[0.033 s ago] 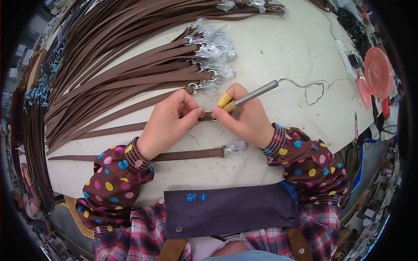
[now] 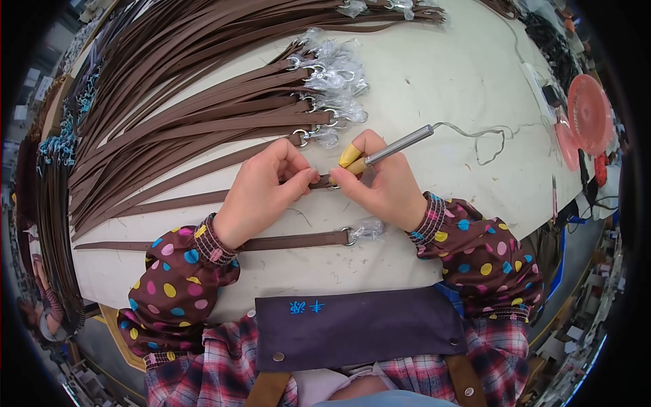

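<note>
My left hand (image 2: 261,193) pinches a brown flat strap (image 2: 180,203) close to its end, thumb and forefinger together. In my right hand (image 2: 390,190) is a corded, soldering-iron-like pen tool (image 2: 405,142) with a silver barrel, its tan lower part between the fingers. A yellow finger cover (image 2: 350,155) sits on one right finger. Both sets of fingertips meet over the strap's end, where a bit of metal shows; the tool's tip is hidden there. Nearer me lies another brown strap (image 2: 298,241), with a metal ring and a clear plastic-wrapped fitting (image 2: 368,229).
Many brown straps (image 2: 196,112) fan across the pale table (image 2: 441,88), their wrapped metal fittings (image 2: 336,74) bunched together. The tool's thin cord (image 2: 485,136) runs right toward a pink plastic basket (image 2: 588,114). More straps with blue ties (image 2: 57,149) hang at the left edge.
</note>
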Available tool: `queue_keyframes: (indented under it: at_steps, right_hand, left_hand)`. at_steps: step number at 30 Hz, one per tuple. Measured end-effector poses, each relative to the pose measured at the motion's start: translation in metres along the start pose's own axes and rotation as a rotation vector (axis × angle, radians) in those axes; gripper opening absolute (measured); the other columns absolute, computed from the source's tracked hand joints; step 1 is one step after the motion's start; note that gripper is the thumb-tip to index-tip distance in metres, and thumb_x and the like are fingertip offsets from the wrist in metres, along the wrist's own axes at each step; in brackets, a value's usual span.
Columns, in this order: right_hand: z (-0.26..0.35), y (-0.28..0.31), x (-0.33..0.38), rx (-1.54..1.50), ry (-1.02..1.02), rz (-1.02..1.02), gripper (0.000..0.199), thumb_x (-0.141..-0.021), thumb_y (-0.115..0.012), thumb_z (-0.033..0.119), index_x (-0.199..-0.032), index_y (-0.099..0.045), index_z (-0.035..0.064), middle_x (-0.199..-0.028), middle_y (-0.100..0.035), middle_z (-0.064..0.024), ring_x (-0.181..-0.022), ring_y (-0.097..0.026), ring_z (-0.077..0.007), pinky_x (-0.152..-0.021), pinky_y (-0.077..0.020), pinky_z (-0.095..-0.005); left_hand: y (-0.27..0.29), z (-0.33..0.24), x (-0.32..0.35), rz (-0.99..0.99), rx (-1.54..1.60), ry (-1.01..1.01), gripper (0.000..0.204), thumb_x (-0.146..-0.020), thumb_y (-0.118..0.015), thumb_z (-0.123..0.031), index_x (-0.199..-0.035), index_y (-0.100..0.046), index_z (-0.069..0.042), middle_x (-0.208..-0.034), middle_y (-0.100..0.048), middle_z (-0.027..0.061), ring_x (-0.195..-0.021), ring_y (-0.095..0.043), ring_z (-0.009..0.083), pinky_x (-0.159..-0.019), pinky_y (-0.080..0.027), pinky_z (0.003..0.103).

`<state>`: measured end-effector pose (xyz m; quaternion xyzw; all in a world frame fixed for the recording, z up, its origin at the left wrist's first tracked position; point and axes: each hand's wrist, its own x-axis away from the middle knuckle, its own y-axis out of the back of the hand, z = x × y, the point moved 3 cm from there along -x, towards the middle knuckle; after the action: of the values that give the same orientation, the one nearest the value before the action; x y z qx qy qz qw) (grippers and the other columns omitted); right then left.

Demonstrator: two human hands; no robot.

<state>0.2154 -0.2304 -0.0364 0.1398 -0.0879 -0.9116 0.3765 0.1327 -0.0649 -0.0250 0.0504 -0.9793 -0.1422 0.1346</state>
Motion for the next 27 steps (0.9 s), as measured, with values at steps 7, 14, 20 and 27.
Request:
queue_keyframes:
  at_steps: [7, 14, 20, 27]
  right_hand:
    - [0.0008, -0.0011, 0.0007, 0.016, 0.001, 0.013, 0.025, -0.084, -0.069, 0.015, -0.089, -0.048, 0.0026, -0.073, -0.062, -0.0081, -0.063, -0.061, -0.0146, -0.058, -0.0492, -0.0259]
    - [0.0003, -0.0007, 0.0011, 0.028, -0.001, 0.017, 0.025, -0.084, -0.069, 0.015, -0.089, -0.048, 0.0026, -0.073, -0.062, -0.0084, -0.063, -0.062, -0.0150, -0.057, -0.0495, -0.0262]
    - [0.0022, -0.0003, 0.0007, 0.019, -0.020, 0.020, 0.025, -0.084, -0.069, 0.015, -0.089, -0.048, 0.0025, -0.073, -0.062, -0.0087, -0.063, -0.062, -0.0155, -0.058, -0.0498, -0.0266]
    - [0.0028, -0.0003, 0.0007, 0.037, -0.031, 0.019, 0.025, -0.084, -0.069, 0.014, -0.088, -0.048, 0.0023, -0.073, -0.061, -0.0093, -0.063, -0.062, -0.0169, -0.057, -0.0499, -0.0271]
  left_hand:
    - [0.0006, -0.0015, 0.0007, 0.017, -0.005, 0.001, 0.014, -0.090, -0.060, -0.009, -0.088, -0.052, 0.001, -0.079, -0.066, 0.0062, -0.069, -0.061, 0.0075, -0.061, -0.048, 0.021]
    - [-0.0004, -0.0023, -0.0003, 0.019, -0.001, 0.012, 0.013, -0.090, -0.060, -0.008, -0.088, -0.052, 0.002, -0.081, -0.066, 0.0065, -0.070, -0.061, 0.0076, -0.061, -0.048, 0.021]
    - [-0.0004, -0.0037, 0.0003, 0.018, 0.011, 0.019, 0.012, -0.090, -0.059, -0.008, -0.089, -0.052, 0.001, -0.081, -0.066, 0.0060, -0.070, -0.061, 0.0074, -0.061, -0.048, 0.021]
    - [0.0003, -0.0017, -0.0013, 0.058, -0.020, 0.057, 0.015, -0.093, -0.060, -0.010, -0.090, -0.048, -0.001, -0.087, -0.064, 0.0055, -0.073, -0.059, 0.0059, -0.063, -0.049, 0.019]
